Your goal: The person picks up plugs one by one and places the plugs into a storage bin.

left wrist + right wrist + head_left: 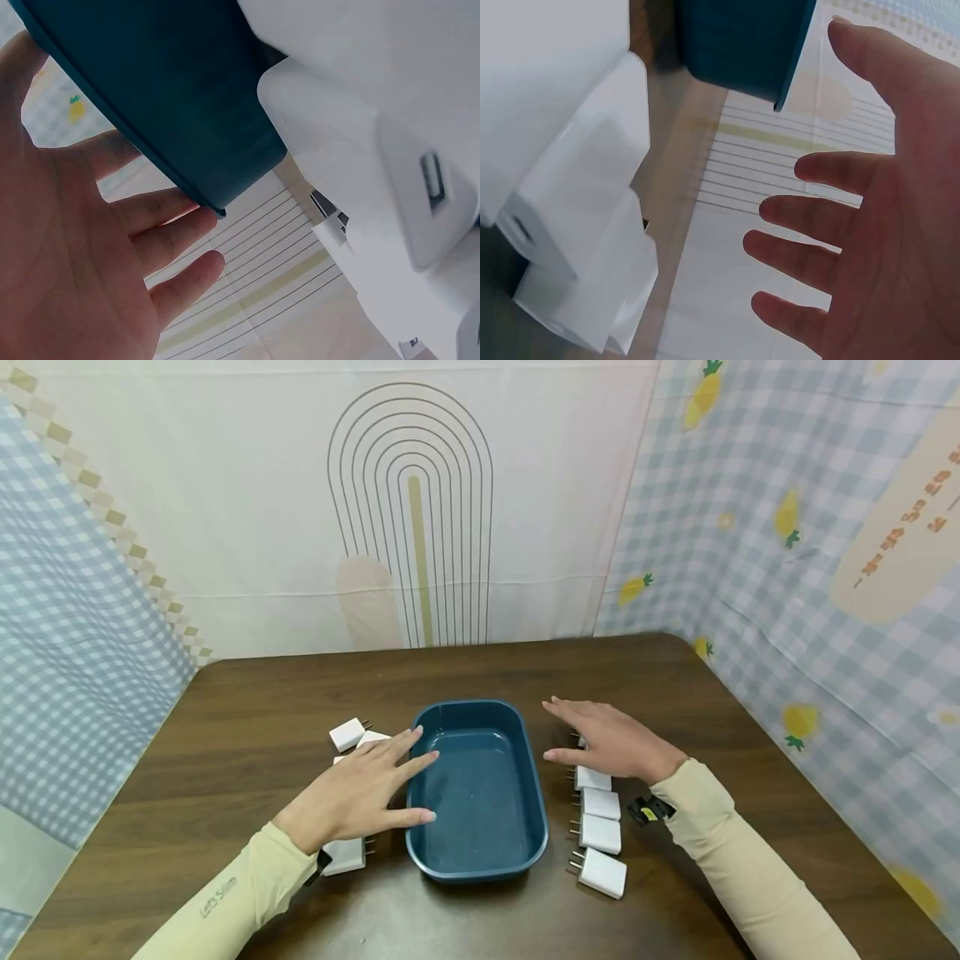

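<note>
A dark blue plastic basin (480, 810) stands in the middle of the table. My left hand (360, 793), fingers spread, hovers over its left rim and over several white charger plugs; one plug (347, 735) lies beyond the fingers, another (345, 857) below the wrist. In the left wrist view the fingertips are close by the basin (172, 97); whether they touch it I cannot tell. To the right of the basin my right hand (618, 739) is held palm down, fingers extended and holding nothing. Beneath and in front of it runs a column of white charger plugs (600, 833), prongs pointing left.
The brown wooden table (480, 672) ends at a white cloth backdrop (255, 527) with an arch print. Checked cloth hangs at the left and right sides. Black wrist camera mounts (652, 810) sit under the sleeves.
</note>
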The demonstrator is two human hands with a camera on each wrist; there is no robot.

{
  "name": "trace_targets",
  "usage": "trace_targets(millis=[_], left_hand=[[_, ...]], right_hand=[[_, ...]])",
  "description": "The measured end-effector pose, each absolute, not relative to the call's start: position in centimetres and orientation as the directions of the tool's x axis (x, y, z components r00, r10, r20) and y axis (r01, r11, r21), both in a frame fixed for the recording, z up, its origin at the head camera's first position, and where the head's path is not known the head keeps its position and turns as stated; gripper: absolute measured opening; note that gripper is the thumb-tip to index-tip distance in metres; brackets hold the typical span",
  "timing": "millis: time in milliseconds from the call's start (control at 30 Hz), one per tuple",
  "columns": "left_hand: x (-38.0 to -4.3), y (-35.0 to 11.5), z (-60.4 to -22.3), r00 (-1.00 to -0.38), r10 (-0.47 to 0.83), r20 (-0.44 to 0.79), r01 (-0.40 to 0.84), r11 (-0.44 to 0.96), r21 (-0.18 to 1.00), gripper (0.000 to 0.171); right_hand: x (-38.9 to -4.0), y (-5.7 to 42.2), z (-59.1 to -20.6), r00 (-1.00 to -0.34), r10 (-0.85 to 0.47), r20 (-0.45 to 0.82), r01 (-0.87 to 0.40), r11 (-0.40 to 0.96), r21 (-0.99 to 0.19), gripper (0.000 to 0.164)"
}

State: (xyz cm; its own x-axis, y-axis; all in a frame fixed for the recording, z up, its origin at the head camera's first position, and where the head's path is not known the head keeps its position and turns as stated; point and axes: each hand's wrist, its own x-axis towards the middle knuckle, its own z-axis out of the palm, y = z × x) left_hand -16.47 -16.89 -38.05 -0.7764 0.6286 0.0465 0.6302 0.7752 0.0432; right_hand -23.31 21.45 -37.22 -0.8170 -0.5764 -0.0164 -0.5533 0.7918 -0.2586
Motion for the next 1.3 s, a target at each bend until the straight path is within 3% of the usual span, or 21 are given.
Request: trace_targets(millis=[233, 667, 1300], left_hand=[[-16.5, -16.9, -38.0, -0.779, 0.626, 0.039, 0.627, 0.777, 0.045, 0.084], [-16.5, -16.8, -37.9, -0.778, 0.627, 0.027, 0.628, 0.776, 0.059, 0.084], [-16.5, -16.9, -38.0, -0.782, 0.623, 0.033, 0.624, 0.779, 0.057, 0.084]], right_hand=[[-23.8, 22.2, -37.5, -0.83, -0.557, -0.026, -0.532, 0.804, -0.266, 0.079], [-25.7, 24.1, -39.1, -0.822, -0.565, 0.07, -0.569, 0.817, -0.09, 0.032], [-26.4, 25.2, -39.7, -0.844, -0.535, 0.05, -0.537, 0.836, -0.116, 0.021]])
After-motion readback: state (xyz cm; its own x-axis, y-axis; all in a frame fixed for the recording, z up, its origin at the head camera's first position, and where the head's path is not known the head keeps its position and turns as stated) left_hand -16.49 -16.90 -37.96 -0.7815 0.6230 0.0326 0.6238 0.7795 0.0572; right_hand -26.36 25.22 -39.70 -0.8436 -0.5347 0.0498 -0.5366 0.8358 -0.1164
